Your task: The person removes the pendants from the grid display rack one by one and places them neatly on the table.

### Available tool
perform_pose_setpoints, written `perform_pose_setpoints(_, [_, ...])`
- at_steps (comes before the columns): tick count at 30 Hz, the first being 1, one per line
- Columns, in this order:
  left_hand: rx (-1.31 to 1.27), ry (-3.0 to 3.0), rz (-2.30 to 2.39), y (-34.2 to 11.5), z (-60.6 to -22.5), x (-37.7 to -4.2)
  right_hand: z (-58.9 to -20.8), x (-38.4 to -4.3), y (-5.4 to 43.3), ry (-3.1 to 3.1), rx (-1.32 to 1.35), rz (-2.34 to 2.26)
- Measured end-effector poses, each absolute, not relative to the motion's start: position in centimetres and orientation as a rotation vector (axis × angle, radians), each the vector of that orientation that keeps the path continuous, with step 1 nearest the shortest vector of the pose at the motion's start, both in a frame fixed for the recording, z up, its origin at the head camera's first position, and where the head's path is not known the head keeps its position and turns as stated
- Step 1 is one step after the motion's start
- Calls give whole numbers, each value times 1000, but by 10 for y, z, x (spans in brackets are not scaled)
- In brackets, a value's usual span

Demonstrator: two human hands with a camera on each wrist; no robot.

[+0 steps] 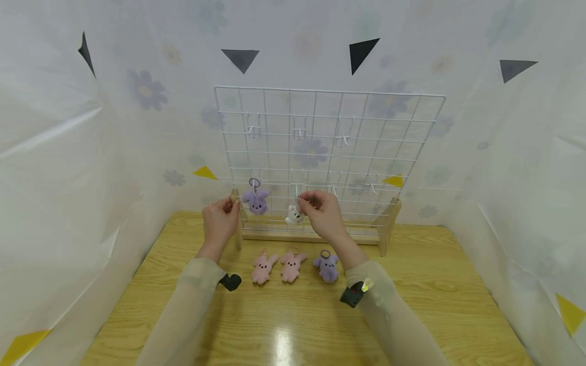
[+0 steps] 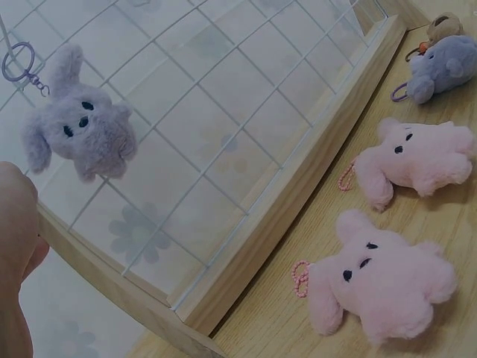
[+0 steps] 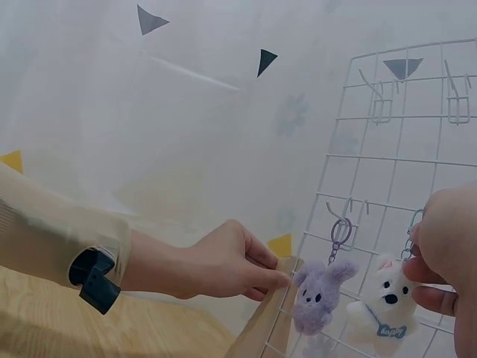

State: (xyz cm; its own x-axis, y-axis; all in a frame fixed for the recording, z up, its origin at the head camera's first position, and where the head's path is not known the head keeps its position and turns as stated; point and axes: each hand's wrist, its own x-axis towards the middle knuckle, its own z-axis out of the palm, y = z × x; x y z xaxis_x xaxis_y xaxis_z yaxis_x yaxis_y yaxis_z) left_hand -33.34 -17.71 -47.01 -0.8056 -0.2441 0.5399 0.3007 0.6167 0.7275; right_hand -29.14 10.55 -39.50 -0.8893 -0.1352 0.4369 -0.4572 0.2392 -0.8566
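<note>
My left hand (image 1: pixel 220 222) grips the top of the wooden side post (image 1: pixel 239 236) of a white wire grid rack (image 1: pixel 329 92). With thumb and fingers, my right hand (image 1: pixel 326 216) pinches the keyring part above a white plush dog keychain (image 3: pixel 387 302), which hangs against the grid by a lower hook. The dog wears a blue name tag. To its left, a purple plush bunny keychain (image 1: pixel 256 202) hangs by its ring from another hook. My fingers partly hide the white dog's ring in the head view.
Two pink plush bunny keychains (image 1: pixel 262 268) and a purple plush keychain (image 1: pixel 327 267) lie on the wooden table (image 1: pixel 284 315) before the rack. A brown plush (image 2: pixel 446 27) shows beyond them in the left wrist view. Several white hooks (image 1: pixel 343 140) hang on the grid.
</note>
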Motion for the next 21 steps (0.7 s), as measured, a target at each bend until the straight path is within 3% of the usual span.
perform_pose_setpoints(21, [-57, -2222, -1167, -178, -471, -335, -392, -269, 117, -2199, 650, 1771])
